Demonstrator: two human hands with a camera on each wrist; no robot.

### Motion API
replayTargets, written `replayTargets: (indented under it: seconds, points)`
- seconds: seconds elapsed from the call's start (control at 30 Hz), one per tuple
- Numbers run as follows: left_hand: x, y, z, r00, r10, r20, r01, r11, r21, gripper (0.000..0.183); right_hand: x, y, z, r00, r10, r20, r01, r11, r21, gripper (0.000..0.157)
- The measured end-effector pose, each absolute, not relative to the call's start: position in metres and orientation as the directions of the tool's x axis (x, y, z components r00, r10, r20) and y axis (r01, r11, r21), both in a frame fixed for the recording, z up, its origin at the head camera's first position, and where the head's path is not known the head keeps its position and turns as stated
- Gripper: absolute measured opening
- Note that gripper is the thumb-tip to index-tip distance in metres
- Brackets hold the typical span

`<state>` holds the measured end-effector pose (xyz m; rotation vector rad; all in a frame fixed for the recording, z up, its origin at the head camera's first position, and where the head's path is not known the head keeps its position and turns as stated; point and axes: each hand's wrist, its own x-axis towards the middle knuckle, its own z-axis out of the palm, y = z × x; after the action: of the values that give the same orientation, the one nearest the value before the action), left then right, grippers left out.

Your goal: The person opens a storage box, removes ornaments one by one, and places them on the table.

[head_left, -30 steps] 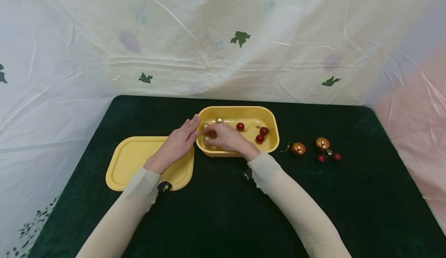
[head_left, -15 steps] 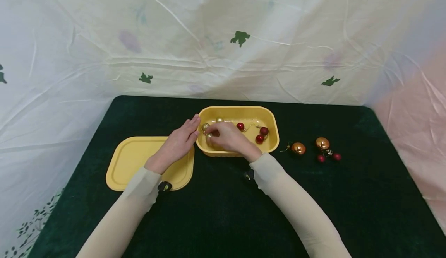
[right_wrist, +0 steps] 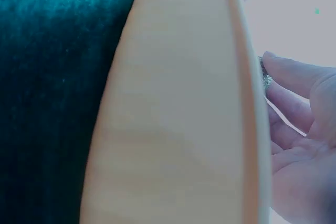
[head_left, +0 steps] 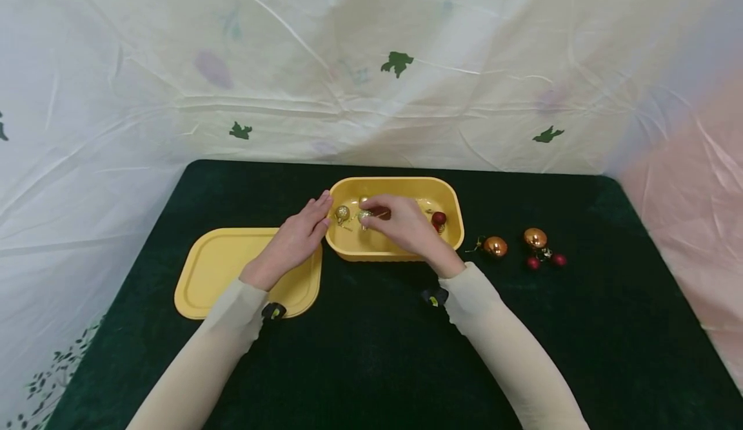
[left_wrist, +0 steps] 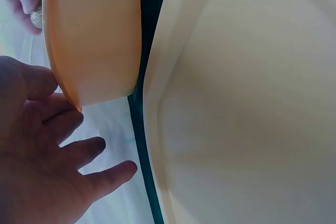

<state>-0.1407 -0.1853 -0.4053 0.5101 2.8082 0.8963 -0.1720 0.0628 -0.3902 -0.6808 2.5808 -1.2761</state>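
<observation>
In the head view my right hand (head_left: 403, 224) is over the yellow box (head_left: 377, 255), pinching a gold glitter bauble (head_left: 364, 217) between thumb and fingers. The same bauble (right_wrist: 266, 80) shows in the right wrist view just past the box wall. My left hand (head_left: 293, 243) touches the left end of the box with straight, spread fingers; in the left wrist view its thumb and index finger lie along the rim. Another gold bauble (head_left: 342, 213) sits at the box's left end, with one more behind my right fingers. Dark red baubles (head_left: 438, 218) lie at the right end, partly hidden.
A yellow lid (head_left: 211, 275) lies left of the box, under my left wrist. Right of the box are a copper bauble (head_left: 495, 247), a second copper bauble (head_left: 534, 237) and small red ones (head_left: 558, 260). The dark green tablecloth (head_left: 371, 352) meets a pale curtain (head_left: 290, 62).
My right hand has moved right inside the box and up slightly, bringing the gold bauble away from the left end. My left hand stays at the rim.
</observation>
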Motion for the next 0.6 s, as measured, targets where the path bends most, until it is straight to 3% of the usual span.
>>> replayTargets:
  seconds: [0.27, 0.6]
  points:
    - [-0.14, -0.187, -0.406, -0.93, 0.368, -0.015, 0.292, 0.763, 0.577, 0.055, -0.16, 0.082, -0.382, -0.896, -0.424, 0.131, -0.35, 0.494, -0.796, 0.032]
    - [-0.138, -0.191, -0.407, -0.932, 0.364, 0.002, 0.297, 0.758, 0.58, 0.055, -0.145, 0.111, -0.365, -0.927, -0.347, 0.141, -0.312, 0.507, -0.803, 0.034]
